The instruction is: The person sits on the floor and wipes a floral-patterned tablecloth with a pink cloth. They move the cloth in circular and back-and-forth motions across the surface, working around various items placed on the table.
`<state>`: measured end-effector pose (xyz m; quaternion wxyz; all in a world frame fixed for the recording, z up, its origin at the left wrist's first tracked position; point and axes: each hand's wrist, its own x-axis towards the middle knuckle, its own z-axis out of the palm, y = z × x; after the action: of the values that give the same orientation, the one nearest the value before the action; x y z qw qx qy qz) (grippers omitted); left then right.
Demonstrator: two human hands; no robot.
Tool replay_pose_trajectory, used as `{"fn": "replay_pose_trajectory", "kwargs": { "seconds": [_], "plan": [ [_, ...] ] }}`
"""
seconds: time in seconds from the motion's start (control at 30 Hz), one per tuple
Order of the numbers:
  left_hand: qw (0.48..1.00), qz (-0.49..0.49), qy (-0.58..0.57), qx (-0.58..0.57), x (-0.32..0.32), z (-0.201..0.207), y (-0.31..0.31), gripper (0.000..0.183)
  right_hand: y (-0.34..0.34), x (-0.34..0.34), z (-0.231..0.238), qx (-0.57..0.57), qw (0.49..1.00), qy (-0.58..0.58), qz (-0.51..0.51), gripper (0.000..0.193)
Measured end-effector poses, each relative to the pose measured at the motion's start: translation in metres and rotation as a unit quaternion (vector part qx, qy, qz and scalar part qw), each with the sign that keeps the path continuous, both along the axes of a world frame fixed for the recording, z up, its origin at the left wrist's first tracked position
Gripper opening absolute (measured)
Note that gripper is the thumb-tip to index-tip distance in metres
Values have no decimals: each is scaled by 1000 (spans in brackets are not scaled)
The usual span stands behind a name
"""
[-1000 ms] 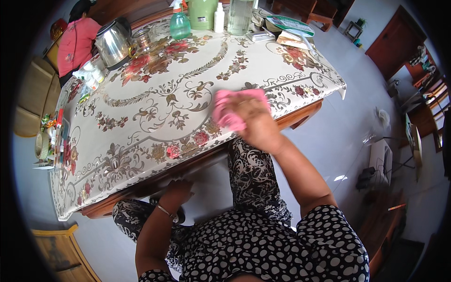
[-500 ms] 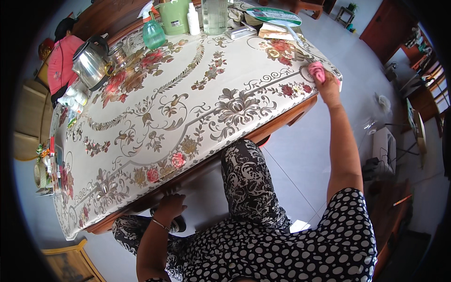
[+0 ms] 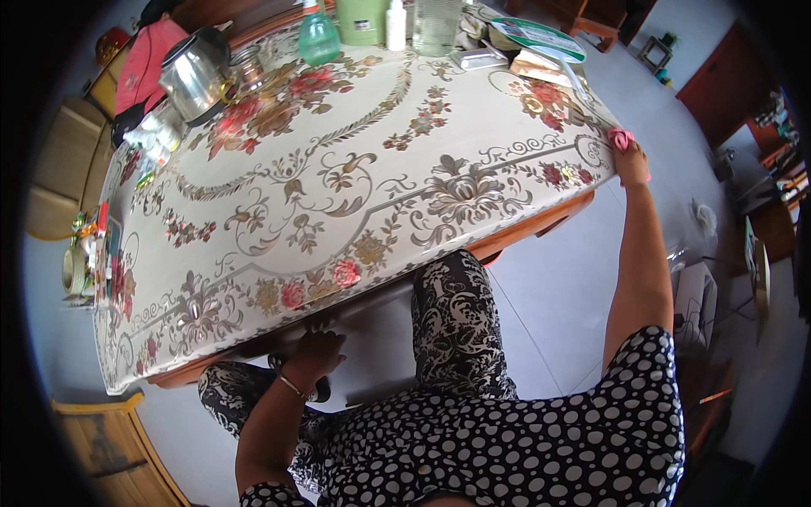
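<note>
A person leans over a long tabletop [image 3: 355, 211] covered in a cream cloth patterned with flowers and scrolls. The right hand [image 3: 630, 162] is stretched far out to the tabletop's right corner, its grip closed on a small pink rag [image 3: 622, 138]. The rag is bunched into a lump at the very edge of the corner, showing just beyond the fingers; it is too crumpled to tell a long axis or which way it points. The right arm runs nearly straight from the shoulder up to that corner.

The left hand [image 3: 317, 351] rests against the near edge of the tabletop, low in the view, fingers spread and holding nothing; a thin bracelet circles the wrist.

Along the far edge stand a green bottle [image 3: 319, 38], a green tub [image 3: 361, 19], a slim white bottle [image 3: 395, 24] and a clear jar [image 3: 437, 25]. A metal kettle [image 3: 196, 72] sits at the far left corner. A flat green-rimmed fan [image 3: 541, 38] lies near the far right end, well apart from the rag.
</note>
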<state>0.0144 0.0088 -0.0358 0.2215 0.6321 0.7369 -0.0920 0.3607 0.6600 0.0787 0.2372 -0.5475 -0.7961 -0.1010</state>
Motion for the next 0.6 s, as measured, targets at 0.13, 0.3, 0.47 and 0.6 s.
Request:
{"fn": "replay_pose_trajectory", "kwargs": {
  "seconds": [0.13,0.3,0.47,0.6],
  "plan": [
    [1000,-9,10,-19,6,10,5,35,-87,-22,17,66,994,2,88,43],
    [1000,-8,12,-8,11,22,-3,35,-197,-79,24,93,962,40,255,40],
    [998,-13,13,52,12,21,-11,32,-308,-141,43,-2,906,48,420,45],
    [996,-28,25,86,15,21,-14,30,-388,-193,63,-69,838,-6,542,60]
  ]
}}
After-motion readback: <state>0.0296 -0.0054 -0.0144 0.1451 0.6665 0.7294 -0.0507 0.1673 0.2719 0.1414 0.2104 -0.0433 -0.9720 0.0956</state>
